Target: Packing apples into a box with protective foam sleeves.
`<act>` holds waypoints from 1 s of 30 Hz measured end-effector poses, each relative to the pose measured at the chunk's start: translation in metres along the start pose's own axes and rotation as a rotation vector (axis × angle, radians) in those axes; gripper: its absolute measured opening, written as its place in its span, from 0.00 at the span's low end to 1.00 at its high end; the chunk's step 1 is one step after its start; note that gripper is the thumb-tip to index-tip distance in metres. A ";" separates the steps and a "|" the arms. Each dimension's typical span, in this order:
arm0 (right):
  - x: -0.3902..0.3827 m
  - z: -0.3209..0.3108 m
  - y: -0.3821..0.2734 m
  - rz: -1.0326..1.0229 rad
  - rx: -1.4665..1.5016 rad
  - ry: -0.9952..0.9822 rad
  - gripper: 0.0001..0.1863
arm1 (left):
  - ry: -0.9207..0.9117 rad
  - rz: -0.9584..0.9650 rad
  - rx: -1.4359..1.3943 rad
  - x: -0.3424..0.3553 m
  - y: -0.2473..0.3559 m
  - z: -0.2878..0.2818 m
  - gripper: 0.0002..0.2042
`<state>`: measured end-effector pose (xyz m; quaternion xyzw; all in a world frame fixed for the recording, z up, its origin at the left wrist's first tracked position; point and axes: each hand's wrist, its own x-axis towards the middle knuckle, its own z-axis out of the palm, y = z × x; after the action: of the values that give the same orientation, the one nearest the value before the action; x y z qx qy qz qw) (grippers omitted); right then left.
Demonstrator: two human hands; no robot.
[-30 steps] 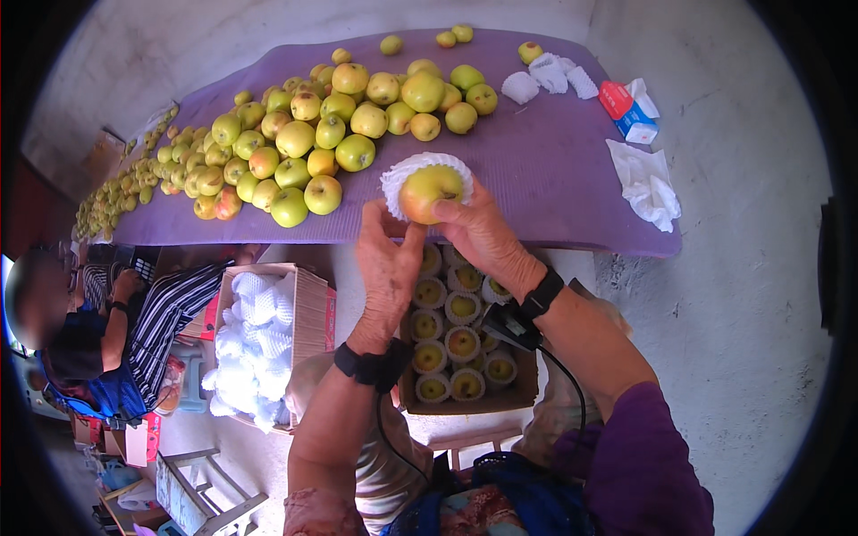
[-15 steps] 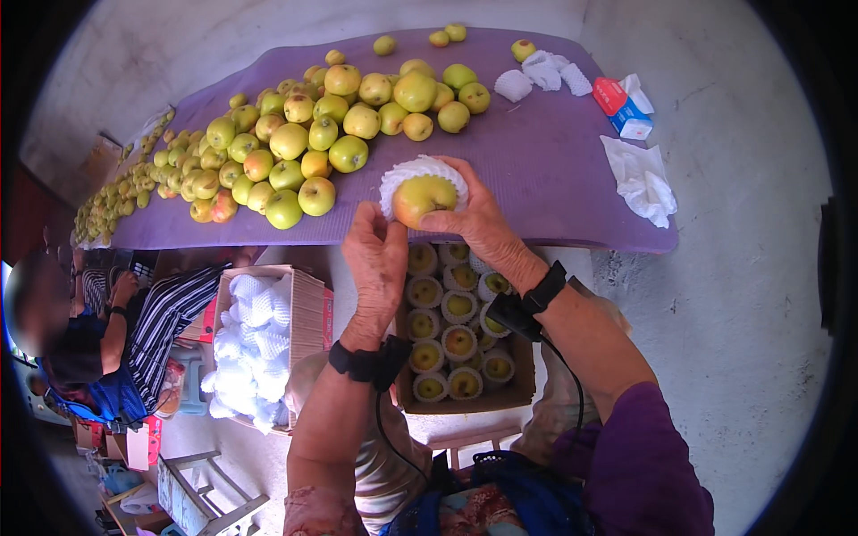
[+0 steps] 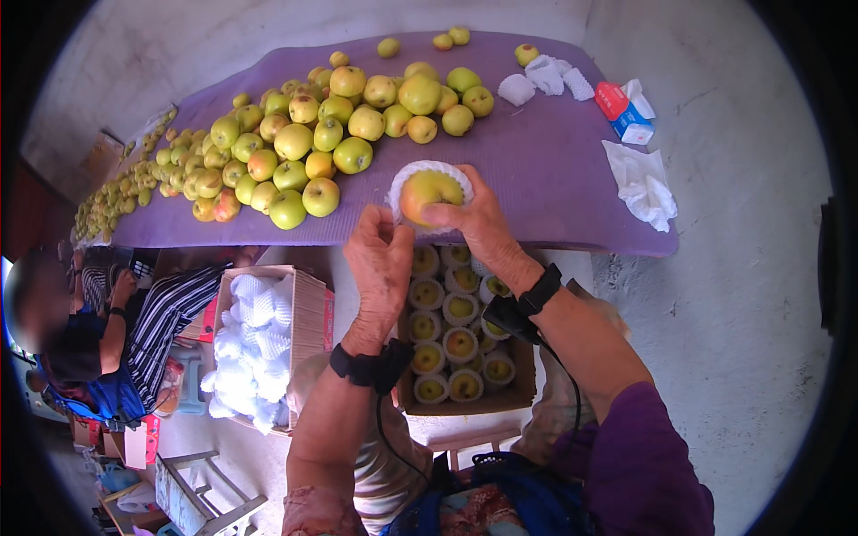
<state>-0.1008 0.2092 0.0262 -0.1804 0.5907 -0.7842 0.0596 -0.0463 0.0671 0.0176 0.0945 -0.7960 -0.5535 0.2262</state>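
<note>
My right hand (image 3: pixel 485 221) grips a yellow-green apple (image 3: pixel 427 198) with a reddish flush, thumb across its front and fingers behind. A white foam net sleeve (image 3: pixel 399 184) rings the apple around its back and sides, its front face still bare. My left hand (image 3: pixel 379 266) is closed in a pinch at the sleeve's lower left edge. Both hands are over the near edge of the purple-covered table (image 3: pixel 536 201). Below them stands a cardboard box (image 3: pixel 487 401) holding several rows of apples in foam nets (image 3: pixel 460 343).
A large heap of loose apples (image 3: pixel 290 143) covers the table's left and middle. Foam nets (image 3: pixel 547 75), a tissue box (image 3: pixel 625 113) and crumpled tissue (image 3: pixel 642 183) lie right. An open carton of foam nets (image 3: pixel 255 339) stands at left, near a seated person (image 3: pixel 107 339) and a stool (image 3: pixel 206 496).
The foam sleeve now forms a fuller rim around the apple, including its right side and underside. My left hand has shifted slightly right. The right hand keeps its hold.
</note>
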 end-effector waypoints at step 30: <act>-0.004 -0.004 -0.002 0.259 -0.017 -0.267 0.41 | -0.275 -0.308 -0.757 0.018 -0.005 -0.009 0.28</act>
<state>-0.0983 0.2143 0.0264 -0.2057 0.6023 -0.7341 0.2366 -0.0584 0.0507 0.0204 0.0480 -0.5359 -0.8414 0.0515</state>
